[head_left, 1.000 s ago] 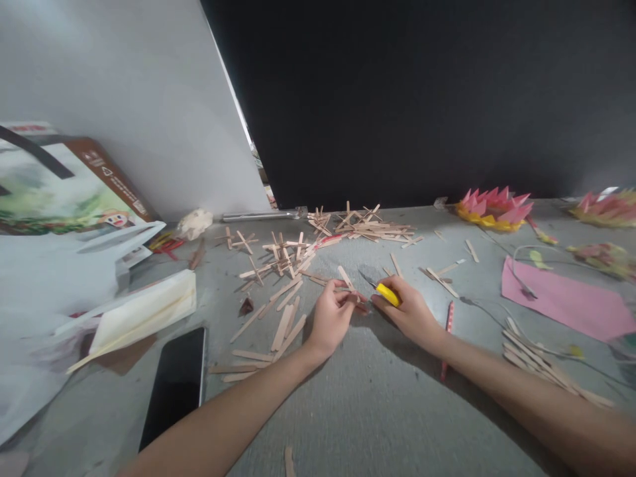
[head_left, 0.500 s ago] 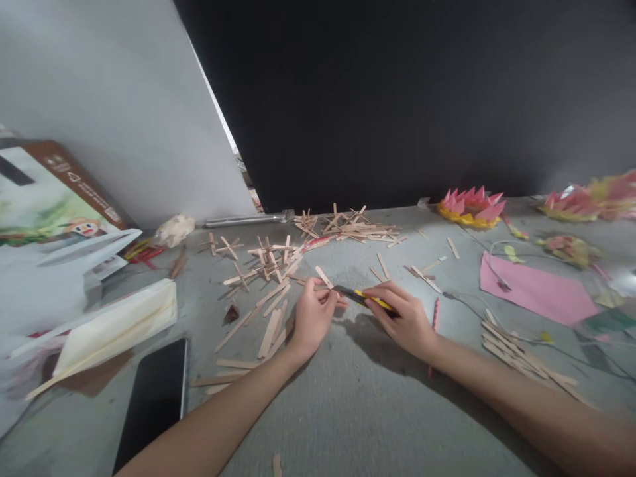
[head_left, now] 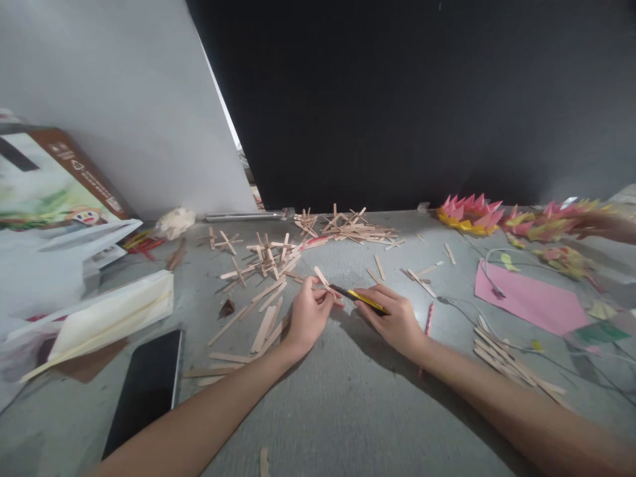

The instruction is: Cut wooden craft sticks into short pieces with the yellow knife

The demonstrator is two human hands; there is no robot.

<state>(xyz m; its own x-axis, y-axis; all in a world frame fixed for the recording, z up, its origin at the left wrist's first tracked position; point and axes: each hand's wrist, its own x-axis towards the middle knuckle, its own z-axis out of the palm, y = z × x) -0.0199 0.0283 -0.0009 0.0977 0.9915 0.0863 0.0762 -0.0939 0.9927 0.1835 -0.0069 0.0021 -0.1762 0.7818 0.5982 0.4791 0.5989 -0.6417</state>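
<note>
Between the closed fingers of my left hand [head_left: 309, 318] is a wooden craft stick [head_left: 320, 275], its end tilted up and away from me. My right hand [head_left: 395, 318] grips a black and yellow utility knife [head_left: 362, 298] from the side. The knife's front end points left and meets the stick at my left fingertips; whether the blade cuts into it I cannot tell. Behind my hands lies a heap of loose and crossed craft sticks [head_left: 365, 228]. More flat sticks [head_left: 267, 329] lie just left of my left hand.
A phone [head_left: 144, 391] lies at the front left, near a plastic bag [head_left: 40, 278]. To the right are pink paper [head_left: 527, 298], a cable [head_left: 462, 308], a stick bundle [head_left: 507, 358] and a pink-yellow paper flower [head_left: 470, 215]. Another person's hand [head_left: 609, 226] reaches in at the far right.
Another person's hand has come in at the far right, by the paper flowers there. My hands keep nearly the same pose, knife still against the stick. The view has shifted slightly.
</note>
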